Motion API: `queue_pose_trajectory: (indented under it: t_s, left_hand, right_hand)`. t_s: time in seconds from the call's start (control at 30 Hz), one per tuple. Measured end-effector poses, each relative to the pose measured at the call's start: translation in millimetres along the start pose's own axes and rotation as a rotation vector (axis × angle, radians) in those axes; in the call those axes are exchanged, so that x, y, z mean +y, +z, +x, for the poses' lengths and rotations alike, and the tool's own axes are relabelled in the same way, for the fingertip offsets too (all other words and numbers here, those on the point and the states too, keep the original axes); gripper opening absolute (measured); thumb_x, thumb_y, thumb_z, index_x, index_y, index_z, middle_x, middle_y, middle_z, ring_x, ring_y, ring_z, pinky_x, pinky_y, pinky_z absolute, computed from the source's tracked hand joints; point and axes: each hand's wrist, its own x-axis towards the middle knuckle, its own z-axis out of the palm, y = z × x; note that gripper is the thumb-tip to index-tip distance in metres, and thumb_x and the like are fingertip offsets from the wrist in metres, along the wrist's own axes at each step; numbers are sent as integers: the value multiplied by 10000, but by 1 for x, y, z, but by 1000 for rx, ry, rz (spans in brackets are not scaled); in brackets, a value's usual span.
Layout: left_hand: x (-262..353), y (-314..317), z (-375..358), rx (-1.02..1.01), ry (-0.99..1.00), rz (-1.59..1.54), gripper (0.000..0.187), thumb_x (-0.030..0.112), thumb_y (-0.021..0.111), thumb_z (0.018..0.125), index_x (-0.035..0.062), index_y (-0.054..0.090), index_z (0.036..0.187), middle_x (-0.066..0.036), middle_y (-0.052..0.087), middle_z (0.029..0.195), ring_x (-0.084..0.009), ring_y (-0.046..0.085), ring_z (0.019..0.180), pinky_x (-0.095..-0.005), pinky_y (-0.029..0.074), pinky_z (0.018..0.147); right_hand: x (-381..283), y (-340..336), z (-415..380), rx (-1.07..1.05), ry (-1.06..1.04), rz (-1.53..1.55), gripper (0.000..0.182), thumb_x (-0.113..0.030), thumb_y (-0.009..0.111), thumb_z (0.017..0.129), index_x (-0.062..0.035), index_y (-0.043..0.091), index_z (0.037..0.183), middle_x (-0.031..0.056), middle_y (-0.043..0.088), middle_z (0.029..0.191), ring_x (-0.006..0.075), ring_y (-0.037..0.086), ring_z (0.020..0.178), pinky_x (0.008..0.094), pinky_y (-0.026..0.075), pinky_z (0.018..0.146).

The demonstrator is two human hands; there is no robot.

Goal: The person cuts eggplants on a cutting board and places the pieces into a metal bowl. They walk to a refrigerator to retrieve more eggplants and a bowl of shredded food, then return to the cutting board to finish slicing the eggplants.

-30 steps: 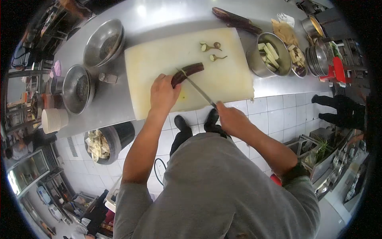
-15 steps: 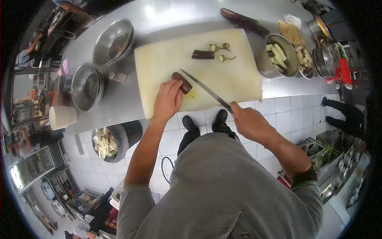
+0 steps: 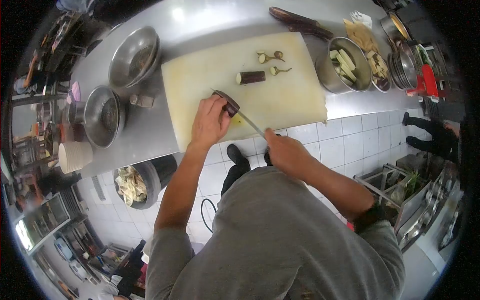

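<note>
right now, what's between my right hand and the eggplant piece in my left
The knife: in the head view its blade spans the stretch from your right hand to the eggplant piece.

A: What's the table [image 3: 225, 20] made of?
B: Metal. It's smooth and shiny up at twelve o'clock.
A: Is the big bowl [image 3: 121, 60] at ten o'clock metal too?
B: Yes, and the pot [image 3: 324, 77] near two o'clock. Both shine a bit. The knife [image 3: 251, 123] has a smooth metal blade.
A: And the board [image 3: 200, 75]?
B: It looks like dull plastic. The eggplant piece [image 3: 229, 105] has smooth, glossy skin.
A: The shirt [image 3: 275, 230] at six o'clock?
B: Cloth, not shiny.
</note>
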Motion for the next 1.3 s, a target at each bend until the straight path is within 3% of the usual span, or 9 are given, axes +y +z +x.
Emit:
queue_pose_trajectory:
  t_s: [0.17, 0.27, 0.6, 0.8, 0.9, 1.0, 1.1, 1.23, 1.3]
  left_hand:
    - [-1, -8, -9, -58, -12, 42, 349, 38, 706, 791, 24, 641, 1134, -169, 610, 1171, -381, 585, 1053, -445, 514, 920]
    - [-3, -18, -18, -103, 8, 57, 337, 52, 723, 799, 30, 652, 1128, -162, 609, 1154, -370, 590, 1045, -438, 520, 904]
    - [-1, -20, -21, -78, 37, 27, 337, 39, 743, 793, 33, 656, 1119, -143, 635, 1132, -355, 608, 1029, -426, 529, 890]
    - [-3, -20, -21, -91, 36, 27, 325, 19, 736, 776, 33, 665, 1093, -146, 647, 1136, -356, 611, 1027, -424, 530, 885]
    - [-6, -20, -24, -78, 32, 8, 310, 20, 728, 776, 29, 671, 1080, -147, 652, 1111, -360, 611, 1017, -435, 527, 892]
    - [-8, -25, -32, -80, 34, 39, 299, 30, 723, 778, 24, 674, 1073, -152, 654, 1092, -367, 610, 1012, -451, 527, 891]
    - [5, -27, -27, -40, -20, 89, 276, 64, 724, 795, 38, 688, 1067, -144, 658, 1100, -361, 608, 1022, -449, 491, 928]
    - [30, -7, 9, 102, -9, 101, 242, 68, 712, 825, 55, 697, 1066, -123, 671, 1103, -343, 610, 1020, -443, 464, 939]
    - [23, 4, 20, 60, -9, 92, 224, 61, 707, 832, 56, 698, 1056, -113, 677, 1100, -339, 612, 1013, -441, 471, 920]
  right_hand:
    - [14, 8, 46, 26, -50, -37, 241, -61, 474, 948, 28, 440, 1169, 314, 649, 797, 529, 646, 815, 608, 486, 754]
    - [15, -25, 18, -61, -18, -74, 233, -60, 445, 958, 9, 483, 1178, 298, 683, 845, 478, 694, 845, 596, 529, 784]
    - [-10, -26, -41, -99, 19, -308, 372, -66, 577, 900, 6, 486, 1253, 238, 713, 848, 391, 731, 848, 532, 575, 711]
    - [19, 28, 3, 134, -139, -146, 265, -50, 517, 925, 1, 484, 1182, 253, 683, 805, 450, 694, 806, 572, 531, 729]
    - [21, 16, 17, 41, -105, -134, 244, -83, 501, 956, -12, 483, 1189, 270, 674, 810, 476, 679, 815, 593, 515, 742]
    - [37, -12, -27, -136, 3, -262, 300, -56, 517, 936, -22, 499, 1234, 254, 713, 893, 431, 717, 860, 557, 564, 748]
    - [28, -31, -40, -115, 42, -185, 253, -56, 497, 939, -20, 494, 1190, 258, 705, 862, 442, 710, 840, 563, 557, 736]
    - [23, -41, -30, 152, -2, -228, 287, -43, 493, 923, -1, 495, 1207, 255, 699, 827, 442, 708, 819, 553, 554, 726]
    - [24, -46, -25, 122, 2, -225, 288, -48, 527, 908, -9, 476, 1189, 264, 675, 810, 472, 676, 807, 571, 521, 710]
